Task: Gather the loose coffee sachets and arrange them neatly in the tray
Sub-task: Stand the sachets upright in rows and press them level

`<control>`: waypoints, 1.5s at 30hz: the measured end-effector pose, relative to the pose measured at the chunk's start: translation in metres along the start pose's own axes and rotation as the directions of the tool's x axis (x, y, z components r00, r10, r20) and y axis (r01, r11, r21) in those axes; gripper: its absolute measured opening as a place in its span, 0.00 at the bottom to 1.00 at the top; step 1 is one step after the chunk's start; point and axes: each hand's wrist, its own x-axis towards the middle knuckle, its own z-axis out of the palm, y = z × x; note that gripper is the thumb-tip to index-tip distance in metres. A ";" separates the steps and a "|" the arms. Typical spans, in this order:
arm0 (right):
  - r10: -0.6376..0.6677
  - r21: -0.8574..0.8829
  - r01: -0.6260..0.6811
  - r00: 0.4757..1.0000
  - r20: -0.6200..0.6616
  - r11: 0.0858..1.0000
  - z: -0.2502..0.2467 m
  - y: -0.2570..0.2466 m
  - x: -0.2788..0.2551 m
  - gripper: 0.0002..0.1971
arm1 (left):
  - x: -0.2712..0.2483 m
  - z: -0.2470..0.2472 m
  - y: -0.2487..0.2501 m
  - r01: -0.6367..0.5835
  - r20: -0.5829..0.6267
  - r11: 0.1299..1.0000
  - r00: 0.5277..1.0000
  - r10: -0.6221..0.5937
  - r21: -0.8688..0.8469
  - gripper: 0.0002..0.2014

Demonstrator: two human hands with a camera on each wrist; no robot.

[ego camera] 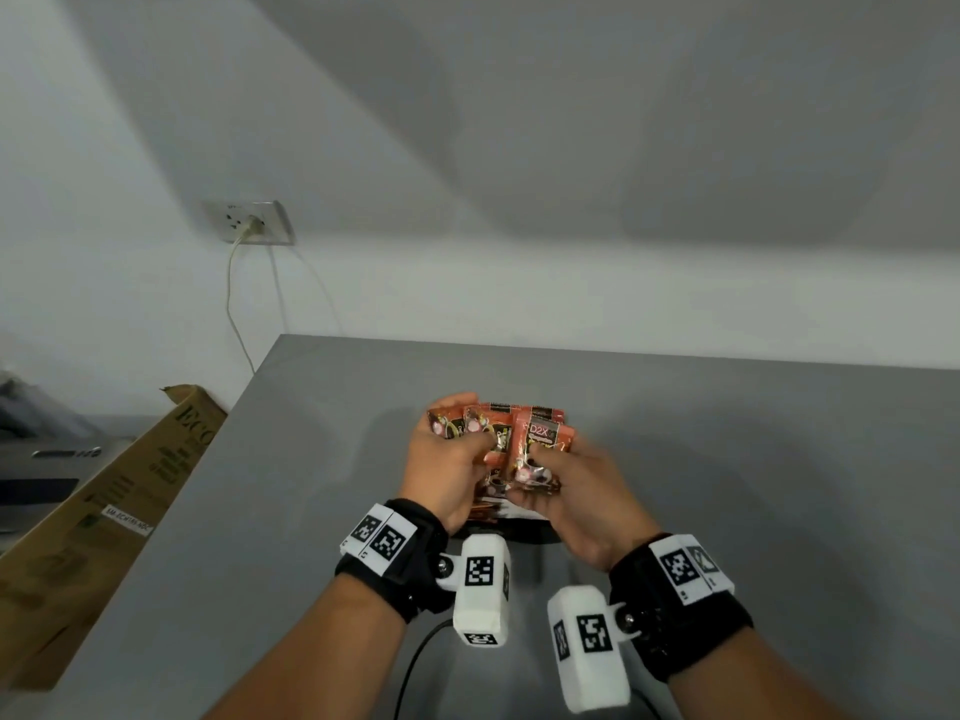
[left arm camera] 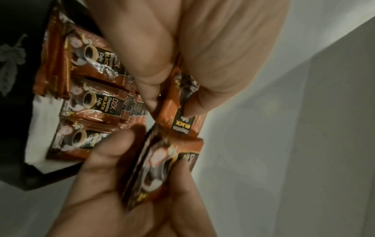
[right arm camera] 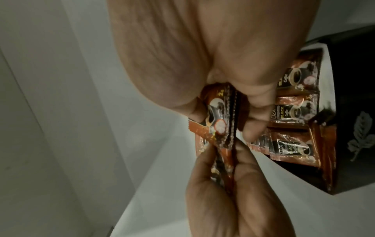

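while both hands hold sachets above the tray (left arm camera: 18,112)
left hand (ego camera: 447,459) and right hand (ego camera: 576,491) each pinch coffee sachets (ego camera: 540,439), fingers curled.

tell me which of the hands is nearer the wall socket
Left. The left hand holds sachets on the side of the table toward the wall socket; the right hand holds sachets farther to the right.

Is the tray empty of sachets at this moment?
No: the left wrist view shows rows of sachets already standing in the black tray, beneath the bunch both hands hold.
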 end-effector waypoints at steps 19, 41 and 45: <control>-0.064 -0.013 0.063 0.995 -0.076 0.998 0.002 -0.020 0.005 0.13 | -0.005 -0.005 -0.006 0.037 0.030 0.999 0.999 -0.037 -0.008 0.15; -0.392 -0.812 0.457 0.865 0.312 0.362 0.002 -0.017 -0.002 0.23 | -0.008 -0.005 -0.005 0.298 0.290 0.952 0.919 -0.266 -0.071 0.21; -0.313 -0.799 0.520 0.846 0.432 0.301 0.000 -0.024 -0.001 0.37 | -0.009 -0.003 -0.003 0.330 0.293 0.941 0.909 -0.296 -0.073 0.22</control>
